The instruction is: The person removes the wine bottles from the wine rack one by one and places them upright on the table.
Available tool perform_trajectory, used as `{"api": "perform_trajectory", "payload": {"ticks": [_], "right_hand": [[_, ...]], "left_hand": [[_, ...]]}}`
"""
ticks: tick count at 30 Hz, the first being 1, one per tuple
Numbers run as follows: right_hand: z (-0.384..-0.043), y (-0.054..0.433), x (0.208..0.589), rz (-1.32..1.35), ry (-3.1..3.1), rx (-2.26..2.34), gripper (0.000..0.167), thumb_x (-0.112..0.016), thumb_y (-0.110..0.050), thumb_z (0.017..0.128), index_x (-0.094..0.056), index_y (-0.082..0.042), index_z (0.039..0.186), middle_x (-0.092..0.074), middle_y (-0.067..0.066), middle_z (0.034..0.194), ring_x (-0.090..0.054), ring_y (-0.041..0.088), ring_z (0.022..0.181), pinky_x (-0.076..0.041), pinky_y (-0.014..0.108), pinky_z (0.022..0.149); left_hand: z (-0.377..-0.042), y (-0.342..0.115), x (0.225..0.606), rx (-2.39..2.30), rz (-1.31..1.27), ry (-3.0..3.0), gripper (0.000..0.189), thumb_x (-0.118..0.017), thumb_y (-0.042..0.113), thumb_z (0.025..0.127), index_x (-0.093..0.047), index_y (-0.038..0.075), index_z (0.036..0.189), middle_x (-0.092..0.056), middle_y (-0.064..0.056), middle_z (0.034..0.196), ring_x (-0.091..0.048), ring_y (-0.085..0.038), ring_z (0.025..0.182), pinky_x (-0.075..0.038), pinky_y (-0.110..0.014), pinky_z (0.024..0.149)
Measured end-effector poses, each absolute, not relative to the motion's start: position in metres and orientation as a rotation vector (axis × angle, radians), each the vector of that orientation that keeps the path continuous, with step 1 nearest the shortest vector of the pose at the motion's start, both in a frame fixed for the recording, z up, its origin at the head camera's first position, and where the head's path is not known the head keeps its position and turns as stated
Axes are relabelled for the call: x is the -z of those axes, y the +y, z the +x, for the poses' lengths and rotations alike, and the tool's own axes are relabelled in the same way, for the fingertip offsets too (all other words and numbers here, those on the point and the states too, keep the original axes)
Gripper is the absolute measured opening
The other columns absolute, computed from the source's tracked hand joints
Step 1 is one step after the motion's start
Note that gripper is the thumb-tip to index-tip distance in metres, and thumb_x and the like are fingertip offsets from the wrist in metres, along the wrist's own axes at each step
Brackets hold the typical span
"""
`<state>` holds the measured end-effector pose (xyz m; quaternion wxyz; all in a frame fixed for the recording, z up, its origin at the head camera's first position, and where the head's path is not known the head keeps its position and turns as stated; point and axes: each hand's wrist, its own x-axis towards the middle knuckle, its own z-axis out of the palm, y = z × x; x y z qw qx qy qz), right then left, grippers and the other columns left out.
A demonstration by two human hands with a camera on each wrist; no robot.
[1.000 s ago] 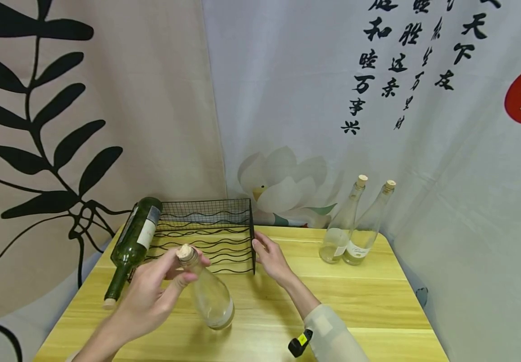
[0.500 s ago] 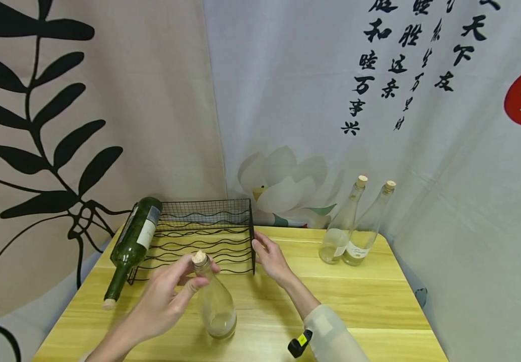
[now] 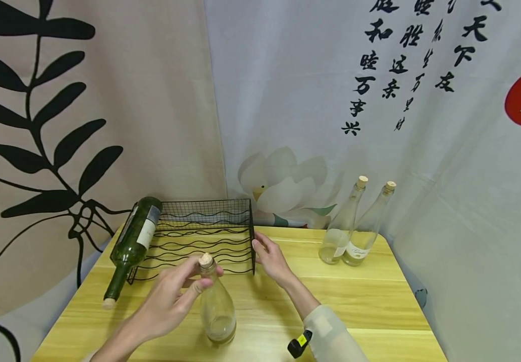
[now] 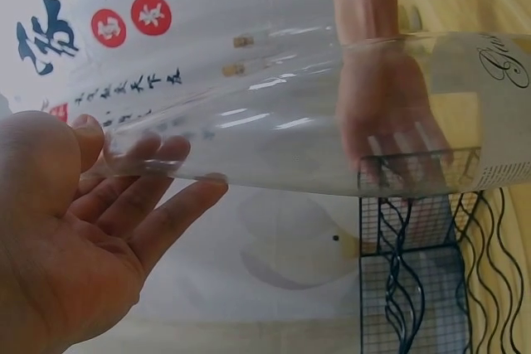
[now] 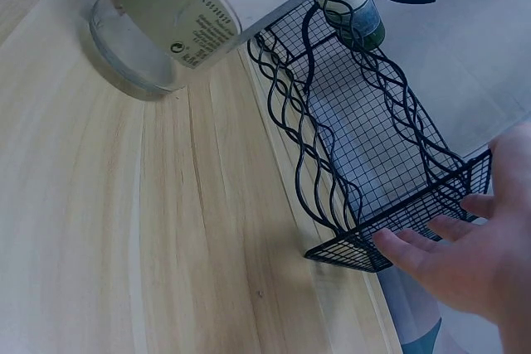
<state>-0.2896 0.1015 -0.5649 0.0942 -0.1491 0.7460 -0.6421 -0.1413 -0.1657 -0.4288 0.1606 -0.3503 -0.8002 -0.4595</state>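
In the head view, my left hand [image 3: 165, 304] pinches a clear glass bottle [image 3: 218, 314] by its neck, just under the cork. The bottle leans slightly, cork away from me, its base low at the wooden table [image 3: 332, 311]. The left wrist view shows thumb and fingers around the neck of this bottle [image 4: 274, 113]. My right hand [image 3: 273, 260] rests its fingertips on the right side panel of a black wire bottle rack [image 3: 203, 246]; its fingers are fairly straight in the right wrist view, against the mesh panel [image 5: 390, 230]. At the rack's left end lies a green bottle [image 3: 135, 241], neck towards me.
Two corked clear bottles [image 3: 339, 239] stand side by side at the back right of the table. A black and yellow device [image 3: 300, 344] sits by the right sleeve [image 3: 332, 332]. A printed curtain [image 3: 287, 100] hangs right behind the table.
My left hand has moved right and a little towards me with the clear bottle, which is now more upright. The right hand and the rack stay where they were.
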Motion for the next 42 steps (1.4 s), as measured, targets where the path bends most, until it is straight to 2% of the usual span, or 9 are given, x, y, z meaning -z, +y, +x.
{"api": "perform_trajectory", "payload": {"ticks": [10, 18, 31, 37, 42], "right_hand": [[-0.2897, 0.1017, 0.5668, -0.440, 2.213, 1.905, 0.069, -0.046, -0.044, 0.124, -0.031, -0.006, 0.178, -0.033, 0.025, 0.184, -0.043, 0.050, 0.165, -0.051, 0.071, 0.124], [-0.2894, 0.1015, 0.5660, -0.440, 2.213, 1.904, 0.068, -0.046, -0.043, 0.124, -0.031, -0.005, 0.178, -0.034, 0.025, 0.184, -0.043, 0.049, 0.165, -0.051, 0.071, 0.124], [-0.2905, 0.1015, 0.5652, -0.462, 2.216, 1.914, 0.068, -0.045, -0.042, 0.124, -0.031, -0.003, 0.178, -0.034, 0.026, 0.183, -0.042, 0.050, 0.165, -0.051, 0.072, 0.124], [-0.2905, 0.1017, 0.5651, -0.462, 2.217, 1.914, 0.066, -0.045, -0.041, 0.125, -0.031, -0.004, 0.178, -0.033, 0.025, 0.184, -0.042, 0.049, 0.166, -0.051, 0.072, 0.124], [-0.2907, 0.1014, 0.5648, -0.455, 2.211, 1.920, 0.066, -0.045, -0.040, 0.125, -0.032, -0.004, 0.178, -0.033, 0.025, 0.184, -0.042, 0.049, 0.166, -0.050, 0.072, 0.124]], "left_hand": [[-0.1426, -0.1641, 0.4326, 1.338, -0.995, -2.310, 0.032, -0.066, -0.008, 0.109, -0.069, 0.013, 0.134, -0.083, -0.002, 0.121, -0.081, -0.011, 0.113, -0.073, -0.031, 0.088], [-0.1428, -0.1621, 0.4326, 1.323, -1.015, -2.308, 0.034, -0.065, -0.008, 0.109, -0.068, 0.012, 0.135, -0.084, -0.006, 0.122, -0.083, -0.015, 0.111, -0.073, -0.031, 0.087], [-0.1424, -0.1602, 0.4301, 1.332, -1.005, -2.359, 0.034, -0.068, -0.002, 0.110, -0.069, 0.018, 0.138, -0.084, 0.000, 0.123, -0.082, -0.014, 0.114, -0.073, -0.032, 0.090], [-0.1409, -0.1606, 0.4291, 1.354, -0.979, -2.393, 0.032, -0.065, 0.002, 0.113, -0.069, 0.021, 0.139, -0.083, 0.003, 0.125, -0.080, -0.009, 0.116, -0.072, -0.033, 0.093], [-0.1406, -0.1601, 0.4283, 1.373, -0.967, -2.403, 0.031, -0.063, 0.004, 0.115, -0.069, 0.023, 0.140, -0.083, 0.005, 0.126, -0.081, -0.011, 0.117, -0.072, -0.033, 0.095]]}}
